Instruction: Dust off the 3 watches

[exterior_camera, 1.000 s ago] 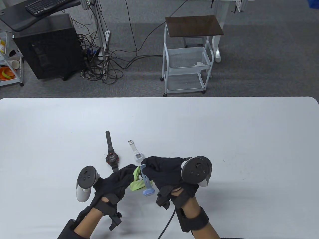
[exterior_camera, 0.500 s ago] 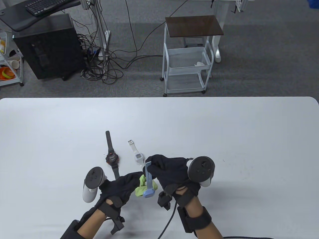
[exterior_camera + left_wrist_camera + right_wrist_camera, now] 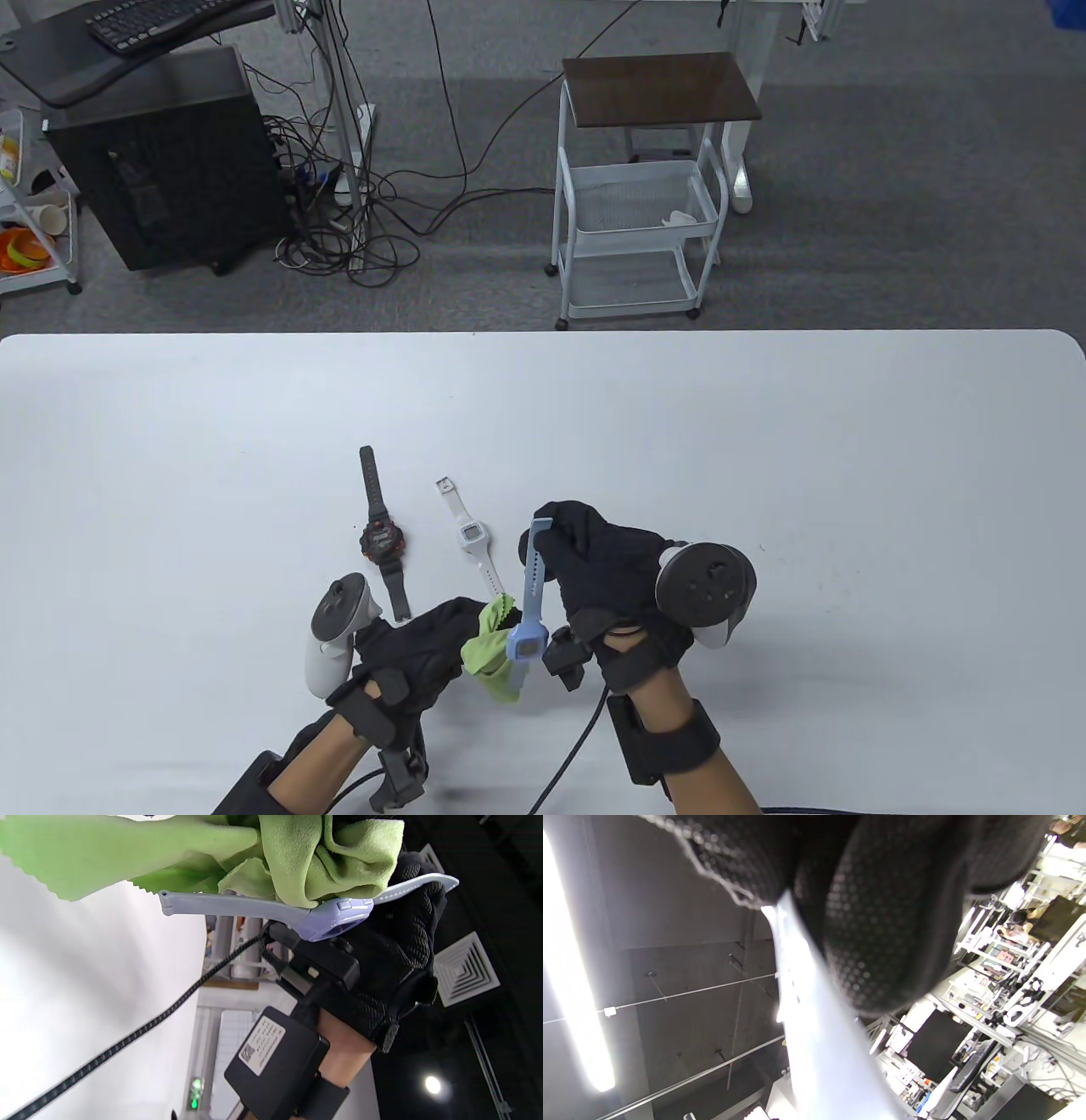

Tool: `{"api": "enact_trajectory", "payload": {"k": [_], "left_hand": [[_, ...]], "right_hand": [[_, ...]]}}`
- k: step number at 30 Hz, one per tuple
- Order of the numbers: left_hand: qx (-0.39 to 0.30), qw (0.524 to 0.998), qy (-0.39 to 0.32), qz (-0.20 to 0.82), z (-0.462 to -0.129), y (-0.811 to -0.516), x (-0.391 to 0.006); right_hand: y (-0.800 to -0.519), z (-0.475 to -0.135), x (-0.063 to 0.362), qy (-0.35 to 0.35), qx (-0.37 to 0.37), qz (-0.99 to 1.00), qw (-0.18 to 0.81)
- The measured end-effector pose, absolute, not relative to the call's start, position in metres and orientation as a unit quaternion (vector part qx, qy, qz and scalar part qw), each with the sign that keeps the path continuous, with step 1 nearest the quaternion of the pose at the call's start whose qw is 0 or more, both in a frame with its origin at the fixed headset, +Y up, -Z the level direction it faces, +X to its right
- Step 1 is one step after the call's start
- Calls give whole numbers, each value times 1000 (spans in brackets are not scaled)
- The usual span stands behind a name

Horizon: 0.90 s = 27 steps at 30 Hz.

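My right hand (image 3: 567,543) pinches the strap of a light blue watch (image 3: 528,624) and holds it above the table; the strap (image 3: 806,1027) runs down from its gloved fingers in the right wrist view. My left hand (image 3: 441,637) grips a green cloth (image 3: 490,649) and presses it against the blue watch's case (image 3: 331,918). The cloth (image 3: 297,861) bunches over the watch in the left wrist view. A black watch (image 3: 380,535) with a red-trimmed face and a white watch (image 3: 471,535) lie flat on the white table (image 3: 764,441), just beyond my hands.
The table's far edge runs across the middle of the table view. Behind it on the floor stand a white wire cart (image 3: 636,221) and a black computer tower (image 3: 161,161) with tangled cables. A black cable (image 3: 568,755) trails from my right wrist.
My right hand has moved right and turned the blue watch, so its face now points up. My left hand with the cloth has slid down along the strap to the case.
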<state>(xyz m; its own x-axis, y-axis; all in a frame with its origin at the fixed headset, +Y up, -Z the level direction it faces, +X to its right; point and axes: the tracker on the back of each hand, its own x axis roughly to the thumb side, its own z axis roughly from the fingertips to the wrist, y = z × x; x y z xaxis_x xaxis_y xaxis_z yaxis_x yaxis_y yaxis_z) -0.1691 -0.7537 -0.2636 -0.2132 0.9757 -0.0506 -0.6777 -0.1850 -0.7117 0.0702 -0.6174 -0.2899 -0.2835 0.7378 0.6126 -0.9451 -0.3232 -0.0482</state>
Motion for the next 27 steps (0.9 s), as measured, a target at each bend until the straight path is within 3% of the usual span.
{"api": "enact_trajectory", "payload": {"k": [18,27], "left_hand": [[-242,533,-293,756,-259,-756,-162],[-251,563,-294,730,-255,-756,-156]], "right_hand": [[-624,-293,88,-250,164,781,549],[-626,-291,83,-258,173,777,547]]}}
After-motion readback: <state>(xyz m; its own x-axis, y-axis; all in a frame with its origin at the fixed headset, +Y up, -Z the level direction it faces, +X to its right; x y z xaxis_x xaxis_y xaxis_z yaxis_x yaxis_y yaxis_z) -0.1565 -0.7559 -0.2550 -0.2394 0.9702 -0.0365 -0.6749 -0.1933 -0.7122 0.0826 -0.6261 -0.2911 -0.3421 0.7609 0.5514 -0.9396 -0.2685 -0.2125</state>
